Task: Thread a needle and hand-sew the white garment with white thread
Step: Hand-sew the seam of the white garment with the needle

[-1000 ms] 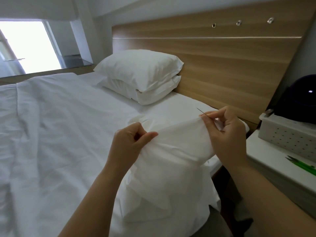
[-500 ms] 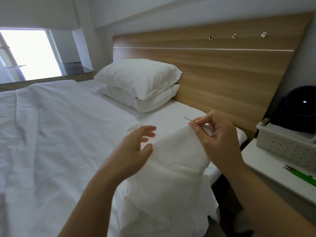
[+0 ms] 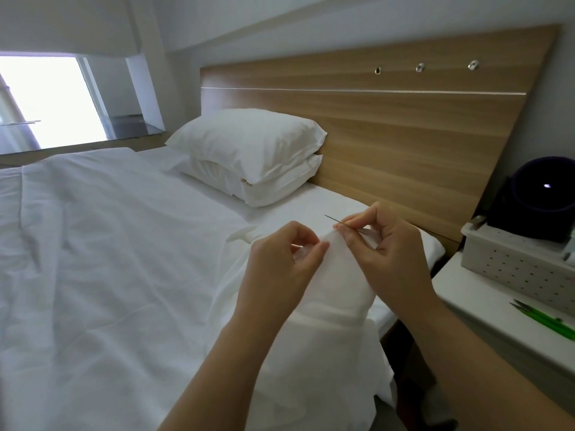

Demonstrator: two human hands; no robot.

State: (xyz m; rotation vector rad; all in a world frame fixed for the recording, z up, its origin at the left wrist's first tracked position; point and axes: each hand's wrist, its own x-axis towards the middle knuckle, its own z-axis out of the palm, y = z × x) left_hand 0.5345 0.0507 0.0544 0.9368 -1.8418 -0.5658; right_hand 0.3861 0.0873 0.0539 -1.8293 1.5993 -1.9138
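The white garment (image 3: 329,293) hangs in front of me over the bed's right edge, its top fold lifted between both hands. My left hand (image 3: 280,269) pinches that top edge with thumb and forefinger. My right hand (image 3: 385,253) pinches a thin dark needle (image 3: 334,219) at the same edge, its tip pointing up and left past my fingers. The white thread cannot be made out against the fabric.
A white bed (image 3: 109,259) with two stacked pillows (image 3: 252,157) lies to the left, backed by a wooden headboard (image 3: 389,129). On the white nightstand (image 3: 485,306) to the right stand a perforated white box (image 3: 513,269), a dark round object (image 3: 541,197) and a green tool (image 3: 541,318).
My left hand let go of the garment, opened, then moved right and pinched the top edge close beside the right hand. The right hand kept the needle.
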